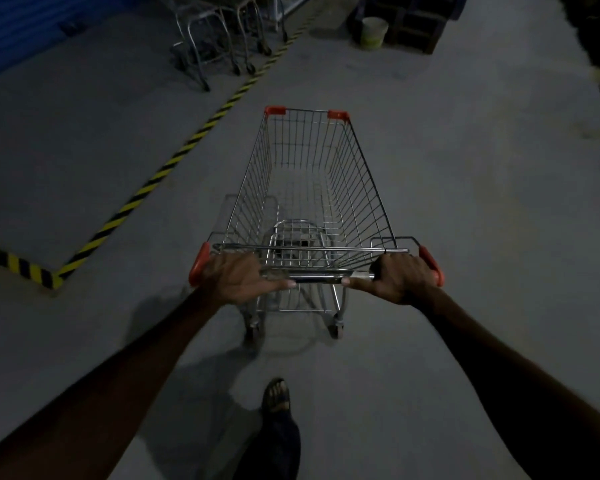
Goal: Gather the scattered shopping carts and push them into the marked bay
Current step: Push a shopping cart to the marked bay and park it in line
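While gripping: both hands (243, 277) round cart handle (317, 276).

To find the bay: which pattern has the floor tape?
Yellow and black diagonal stripes on the floor tape, head view.

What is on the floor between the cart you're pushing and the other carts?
In the head view, bare floor and yellow-black tape.

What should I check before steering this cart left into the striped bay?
1. Both hands on the handle: left hand and right hand grip it. Ok.
2. Cart basket empty: ok.
3. Cart inside the tape line: not ok, it stands right of it.
4. Room in the bay: parked carts at the far end, floor free nearer. Ok.
5. Bucket clear of the path: far right, ok.
6. Wheels rolling freely: cannot tell.
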`<state>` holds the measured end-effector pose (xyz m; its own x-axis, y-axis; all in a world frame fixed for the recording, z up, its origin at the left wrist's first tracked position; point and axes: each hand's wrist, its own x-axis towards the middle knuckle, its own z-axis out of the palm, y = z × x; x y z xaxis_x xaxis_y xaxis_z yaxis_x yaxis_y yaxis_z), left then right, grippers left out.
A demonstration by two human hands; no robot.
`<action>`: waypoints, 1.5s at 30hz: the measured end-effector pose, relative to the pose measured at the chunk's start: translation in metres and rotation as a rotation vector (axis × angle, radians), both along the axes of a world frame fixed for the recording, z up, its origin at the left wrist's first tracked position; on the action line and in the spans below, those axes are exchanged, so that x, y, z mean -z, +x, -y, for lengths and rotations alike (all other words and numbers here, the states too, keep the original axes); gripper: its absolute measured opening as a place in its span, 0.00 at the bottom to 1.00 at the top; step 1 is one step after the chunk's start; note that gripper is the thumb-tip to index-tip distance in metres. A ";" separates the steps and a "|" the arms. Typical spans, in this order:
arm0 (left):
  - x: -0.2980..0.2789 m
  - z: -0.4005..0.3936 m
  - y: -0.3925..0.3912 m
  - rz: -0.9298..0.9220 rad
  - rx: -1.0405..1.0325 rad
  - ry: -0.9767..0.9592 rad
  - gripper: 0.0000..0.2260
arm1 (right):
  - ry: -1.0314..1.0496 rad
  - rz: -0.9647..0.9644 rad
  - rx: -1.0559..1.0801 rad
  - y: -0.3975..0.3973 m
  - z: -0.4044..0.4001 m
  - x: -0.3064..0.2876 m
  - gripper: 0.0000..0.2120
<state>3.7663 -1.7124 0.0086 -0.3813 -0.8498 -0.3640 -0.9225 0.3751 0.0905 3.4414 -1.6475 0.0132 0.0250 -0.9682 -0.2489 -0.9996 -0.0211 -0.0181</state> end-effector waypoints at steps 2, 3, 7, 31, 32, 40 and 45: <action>0.000 0.032 -0.004 -0.028 0.006 -0.019 0.46 | 0.030 -0.012 -0.003 -0.003 0.035 -0.007 0.45; -0.001 0.047 -0.006 -0.046 0.004 -0.035 0.45 | 0.037 -0.017 -0.010 -0.005 0.053 -0.009 0.45; -0.003 0.111 -0.014 -0.084 -0.052 0.044 0.42 | 0.038 -0.027 -0.021 -0.017 0.125 -0.010 0.44; 0.012 0.548 -0.064 -0.011 -0.189 -0.040 0.44 | 0.038 -0.019 -0.075 -0.062 0.602 -0.008 0.50; 0.014 0.566 -0.064 -0.028 -0.196 -0.054 0.44 | 0.038 -0.026 -0.082 -0.064 0.621 -0.009 0.50; 0.028 0.696 -0.068 -0.083 -0.258 -0.158 0.46 | 0.036 -0.036 -0.172 -0.068 0.767 -0.020 0.47; 0.034 0.788 -0.065 -0.088 -0.309 -0.156 0.49 | -0.003 -0.027 -0.145 -0.064 0.869 -0.010 0.50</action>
